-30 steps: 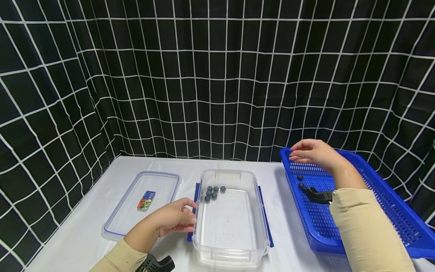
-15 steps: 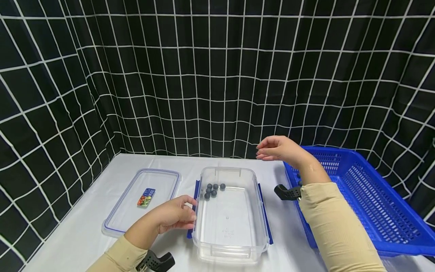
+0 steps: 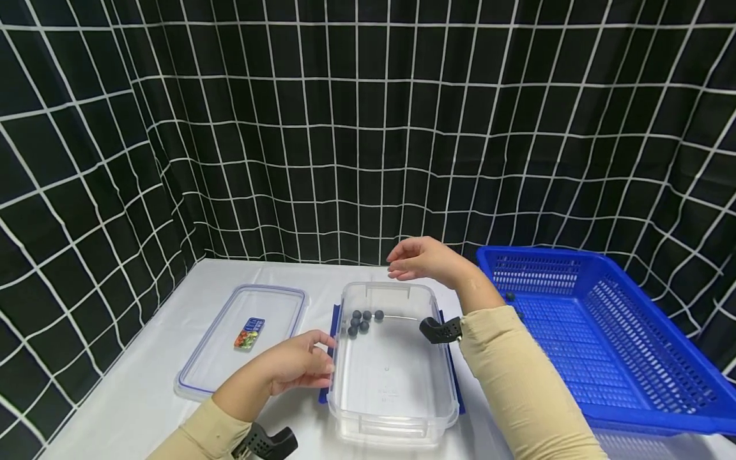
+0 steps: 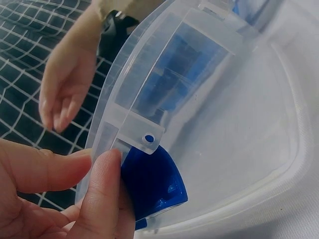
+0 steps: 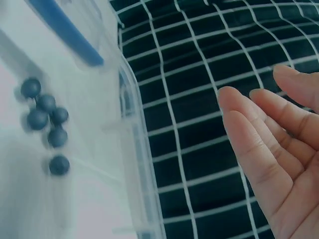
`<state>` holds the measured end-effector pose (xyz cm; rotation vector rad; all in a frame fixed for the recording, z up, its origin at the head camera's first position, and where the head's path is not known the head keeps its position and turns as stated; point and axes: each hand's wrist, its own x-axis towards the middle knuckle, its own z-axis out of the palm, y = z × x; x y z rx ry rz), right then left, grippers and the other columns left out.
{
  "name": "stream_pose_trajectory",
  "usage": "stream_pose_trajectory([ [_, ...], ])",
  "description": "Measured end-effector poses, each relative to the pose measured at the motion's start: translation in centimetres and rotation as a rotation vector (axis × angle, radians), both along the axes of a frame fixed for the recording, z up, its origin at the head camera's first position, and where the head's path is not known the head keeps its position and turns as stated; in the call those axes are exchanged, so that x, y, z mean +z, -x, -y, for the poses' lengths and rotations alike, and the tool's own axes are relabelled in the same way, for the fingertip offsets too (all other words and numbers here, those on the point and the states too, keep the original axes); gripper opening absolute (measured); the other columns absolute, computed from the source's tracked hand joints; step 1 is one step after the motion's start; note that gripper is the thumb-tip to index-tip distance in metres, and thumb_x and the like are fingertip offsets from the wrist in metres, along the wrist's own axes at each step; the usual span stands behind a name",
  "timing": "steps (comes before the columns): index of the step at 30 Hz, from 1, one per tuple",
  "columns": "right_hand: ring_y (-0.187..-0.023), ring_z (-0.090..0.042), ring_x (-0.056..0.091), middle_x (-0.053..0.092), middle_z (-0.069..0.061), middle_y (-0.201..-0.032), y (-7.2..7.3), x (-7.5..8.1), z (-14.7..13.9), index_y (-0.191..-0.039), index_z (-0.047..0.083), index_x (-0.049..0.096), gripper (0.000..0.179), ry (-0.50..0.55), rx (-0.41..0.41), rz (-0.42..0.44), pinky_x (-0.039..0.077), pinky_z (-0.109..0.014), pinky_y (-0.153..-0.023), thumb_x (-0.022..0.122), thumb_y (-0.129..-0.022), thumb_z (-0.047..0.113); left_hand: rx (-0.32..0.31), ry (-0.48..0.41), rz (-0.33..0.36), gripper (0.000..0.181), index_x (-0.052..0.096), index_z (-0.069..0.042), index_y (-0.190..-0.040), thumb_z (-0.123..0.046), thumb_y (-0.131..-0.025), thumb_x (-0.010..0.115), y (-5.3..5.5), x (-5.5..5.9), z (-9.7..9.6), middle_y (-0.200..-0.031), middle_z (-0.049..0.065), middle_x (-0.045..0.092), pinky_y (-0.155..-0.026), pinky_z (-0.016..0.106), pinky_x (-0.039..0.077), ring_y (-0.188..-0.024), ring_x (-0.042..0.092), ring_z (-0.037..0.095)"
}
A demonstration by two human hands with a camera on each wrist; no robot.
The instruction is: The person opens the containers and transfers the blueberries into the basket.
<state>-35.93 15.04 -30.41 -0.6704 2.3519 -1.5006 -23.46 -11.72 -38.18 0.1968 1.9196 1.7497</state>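
Note:
A clear plastic food container [image 3: 397, 383] with blue side latches stands uncovered on the white table. Several small dark blue balls, like blueberries [image 3: 356, 322], lie clustered at its far left corner. My left hand [image 3: 296, 364] pinches the container's left rim between thumb and fingers, right beside a blue latch [image 4: 154, 181]. Over the container's far end hovers my right hand [image 3: 431, 260], its fingers loosely bent. In the right wrist view, thumb and fingers [image 5: 254, 149] stand apart with nothing visible between them, outside the container's wall.
To the right is a large blue perforated basket [image 3: 598, 412] with a few dark balls [image 3: 510, 296] near its left side. A clear lid [image 3: 270, 313] with a blue seal and a label lies at left. A black gridded curtain [image 3: 368, 147] hangs behind the table.
My right hand has moved left from above the blue basket to above the container's far end. The left hand has stayed at the container's rim.

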Motion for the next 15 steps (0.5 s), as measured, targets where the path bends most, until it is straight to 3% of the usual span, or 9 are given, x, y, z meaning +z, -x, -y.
stream_pose_trajectory([
  [6, -0.09, -0.023, 0.064, 0.063, -0.017, -0.098, 0.1, -0.8, 2.6, -0.101, -0.002, 0.059, 0.017, 0.016, 0.016, 0.03, 0.056, -0.034, -0.08, 0.06, -0.086, 0.005, -0.002, -0.018, 0.002, 0.043, 0.036, 0.004, -0.121, 0.007, -0.082, 0.055, 0.0, -0.1, 0.0, -0.083, 0.01, 0.054, -0.069, 0.026, 0.058, -0.068, 0.058, 0.015],
  [15, -0.086, -0.022, 0.066, 0.064, -0.018, -0.097, 0.0, -3.2, 5.7, -0.098, -0.003, 0.06, 0.014, 0.026, -0.074, 0.121, 0.057, -0.033, -0.078, 0.061, -0.085, 0.003, 0.005, -0.025, 0.004, 0.043, 0.036, 0.004, -0.12, 0.007, -0.082, 0.055, 0.1, -0.3, 0.0, -0.082, 0.011, 0.054, -0.069, 0.026, 0.058, -0.068, 0.059, 0.015],
])
